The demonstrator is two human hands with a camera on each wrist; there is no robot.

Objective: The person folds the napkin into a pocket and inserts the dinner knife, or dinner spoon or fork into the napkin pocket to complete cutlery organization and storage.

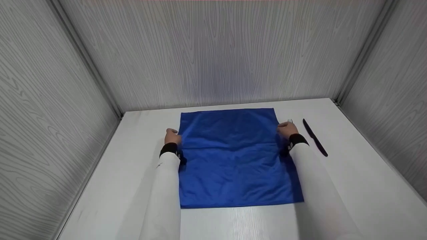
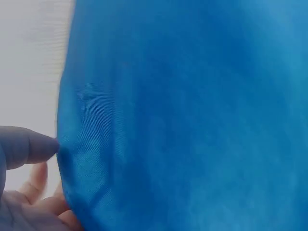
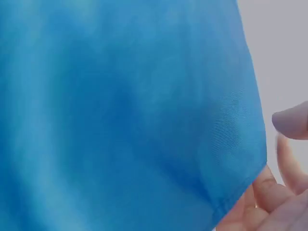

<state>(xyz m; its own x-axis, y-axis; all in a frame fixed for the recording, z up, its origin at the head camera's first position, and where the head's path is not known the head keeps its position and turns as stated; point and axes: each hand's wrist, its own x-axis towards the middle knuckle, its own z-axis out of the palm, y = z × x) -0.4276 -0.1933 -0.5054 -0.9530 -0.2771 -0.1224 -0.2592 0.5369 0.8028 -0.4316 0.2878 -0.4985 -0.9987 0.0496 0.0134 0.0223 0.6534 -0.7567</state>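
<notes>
A square blue cloth (image 1: pixel 230 160) lies spread over the white table, with a crease across its middle and small wrinkles in its near half. At its left edge is my left hand (image 1: pixel 172 136). In the left wrist view the thumb (image 2: pixel 36 146) meets the cloth's edge, and other fingers reach behind it. My right hand (image 1: pixel 287 129) is at the opposite edge. In the right wrist view its thumb (image 3: pixel 291 120) stands apart from the cloth, while fingers (image 3: pixel 269 190) lie under the edge.
Right of the cloth lies a dark knife (image 1: pixel 315 137), slanting on the white table (image 1: pixel 353 173). The tines of a fork (image 1: pixel 290 120) show just beyond my right hand, the rest hidden. Grey wood-grain panels (image 1: pixel 217 53) stand at the back and both sides.
</notes>
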